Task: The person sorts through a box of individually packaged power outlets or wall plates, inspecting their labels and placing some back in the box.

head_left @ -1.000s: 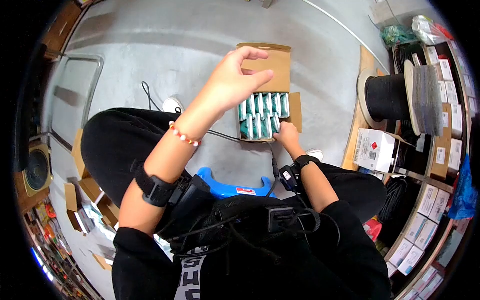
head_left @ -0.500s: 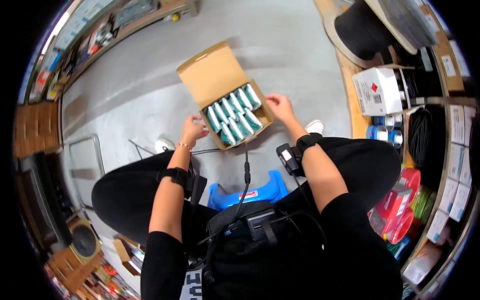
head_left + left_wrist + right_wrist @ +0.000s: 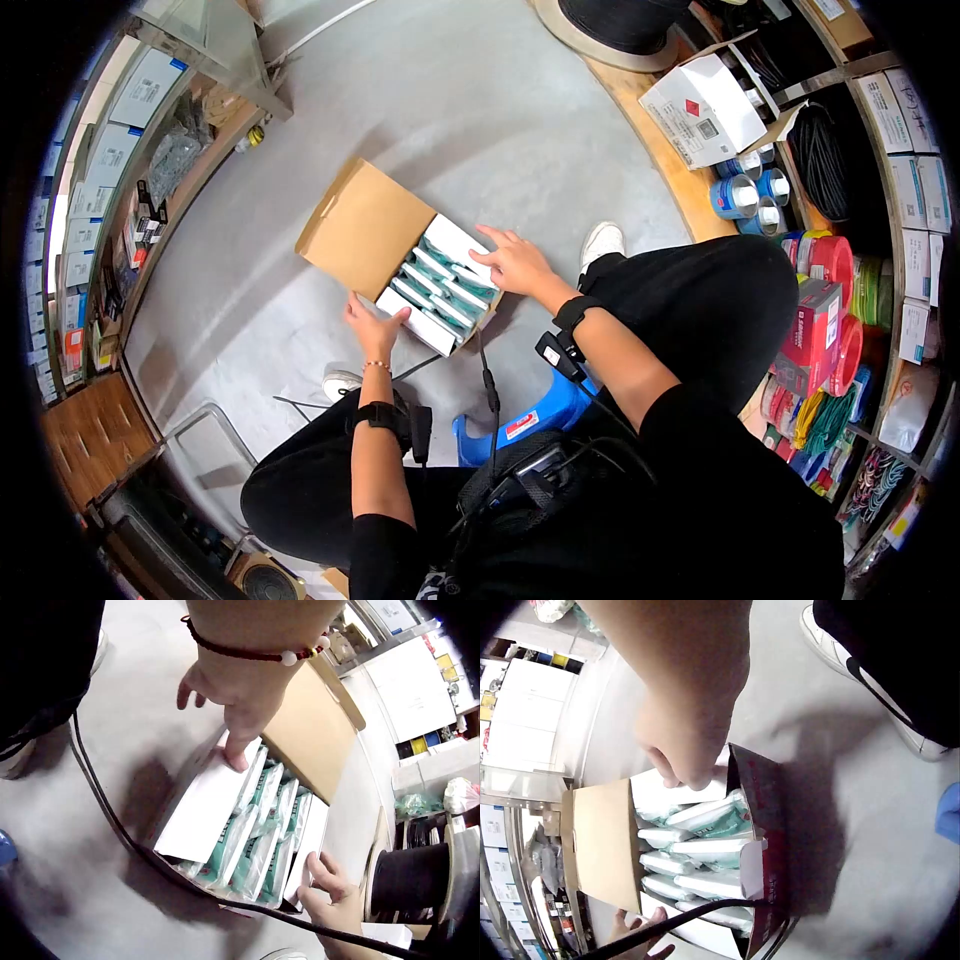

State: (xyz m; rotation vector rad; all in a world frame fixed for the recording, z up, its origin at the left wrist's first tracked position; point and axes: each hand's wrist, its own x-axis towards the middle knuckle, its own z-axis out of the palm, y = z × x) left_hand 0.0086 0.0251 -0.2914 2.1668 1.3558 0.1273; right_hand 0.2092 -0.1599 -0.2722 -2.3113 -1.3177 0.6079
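Observation:
A cardboard box with its brown lid (image 3: 365, 228) folded back stands on the floor, holding several green-and-white packets (image 3: 442, 285) in two rows. White side flaps lie inward over both ends of the packets. My left hand (image 3: 375, 330) is at the left end; in the left wrist view its thumb presses the near white flap (image 3: 204, 806), with the other fingers spread outside. At the opposite end, my right hand (image 3: 518, 265) touches the other flap (image 3: 682, 793), its fingers bent a little in the right wrist view.
A black cable (image 3: 490, 385) runs from the box's near side towards my body. Close to me is a blue stool (image 3: 530, 415). Shelves with boxes, a white carton (image 3: 705, 110) and blue cans (image 3: 735, 197) line the right; more shelves stand left.
My left hand has come down from above onto the box, and both side flaps are now folded inward. The box appears turned and lower left in the head view, which has itself shifted.

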